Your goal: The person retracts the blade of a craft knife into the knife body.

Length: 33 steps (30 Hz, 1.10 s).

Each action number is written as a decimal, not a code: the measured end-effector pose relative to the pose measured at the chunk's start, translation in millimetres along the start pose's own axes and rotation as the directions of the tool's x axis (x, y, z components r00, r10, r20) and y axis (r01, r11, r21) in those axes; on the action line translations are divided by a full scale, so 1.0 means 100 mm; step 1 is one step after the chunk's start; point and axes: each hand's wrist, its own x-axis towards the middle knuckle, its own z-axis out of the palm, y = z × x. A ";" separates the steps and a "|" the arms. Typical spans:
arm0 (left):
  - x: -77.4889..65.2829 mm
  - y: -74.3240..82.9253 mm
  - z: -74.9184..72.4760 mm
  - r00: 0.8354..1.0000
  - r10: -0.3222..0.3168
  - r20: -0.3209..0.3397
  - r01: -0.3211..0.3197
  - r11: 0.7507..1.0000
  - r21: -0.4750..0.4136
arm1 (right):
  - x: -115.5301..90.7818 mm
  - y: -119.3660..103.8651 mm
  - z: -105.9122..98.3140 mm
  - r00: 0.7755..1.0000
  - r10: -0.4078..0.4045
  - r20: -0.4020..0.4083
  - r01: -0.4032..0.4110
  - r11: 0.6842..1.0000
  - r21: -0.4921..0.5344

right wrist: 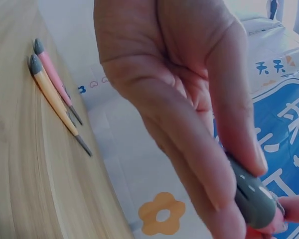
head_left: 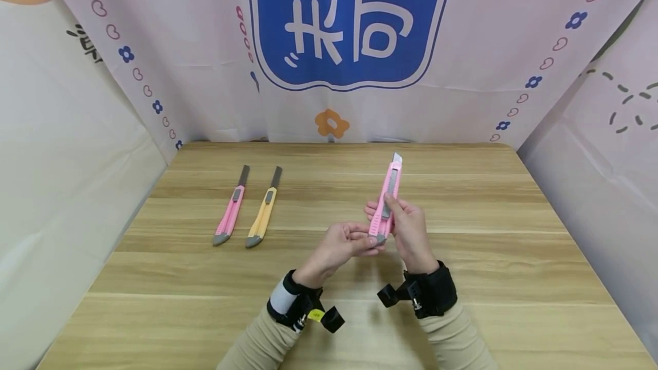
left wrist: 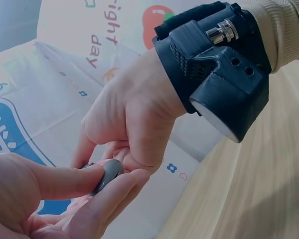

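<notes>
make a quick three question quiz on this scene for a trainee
1. True or false: the left hand pinches the grey end of the held pink knife.
2. What colour is the table knife beside the other pink knife? a) green b) yellow c) blue
3. Fill the gap: the head view shows ___ knives, counting the held one.

Key: 1. true; 2. b; 3. three

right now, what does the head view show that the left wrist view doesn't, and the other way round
Only head: a yellow cutter and a second pink cutter lying on the table, and the blade of the held pink cutter.
Only left wrist: readable "day" lettering on the cloth.
Both: the left hand and right hand holding that cutter.
</notes>
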 end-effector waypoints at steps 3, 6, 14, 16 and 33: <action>0.00 0.00 0.00 1.000 -0.006 -0.031 0.005 1.000 -0.004 | 0.00 0.02 0.02 1.000 -0.004 -0.030 0.003 0.999 -0.032; 0.01 0.00 0.00 0.999 -0.007 -0.046 0.006 1.000 -0.009 | -0.01 0.03 0.04 0.998 -0.044 -0.048 0.042 0.997 -0.059; -0.01 0.01 0.01 1.000 -0.008 -0.014 0.008 1.000 -0.009 | -0.04 0.05 0.04 0.987 -0.159 -0.016 0.158 0.986 -0.056; -0.02 0.02 0.02 1.000 -0.015 -0.012 0.014 1.000 -0.014 | -0.04 0.05 0.03 0.985 -0.171 -0.010 0.171 0.984 -0.044; -0.03 0.03 0.02 1.000 -0.002 0.007 0.002 1.000 -0.022 | -0.04 0.04 0.02 0.986 -0.164 0.008 0.165 0.986 -0.017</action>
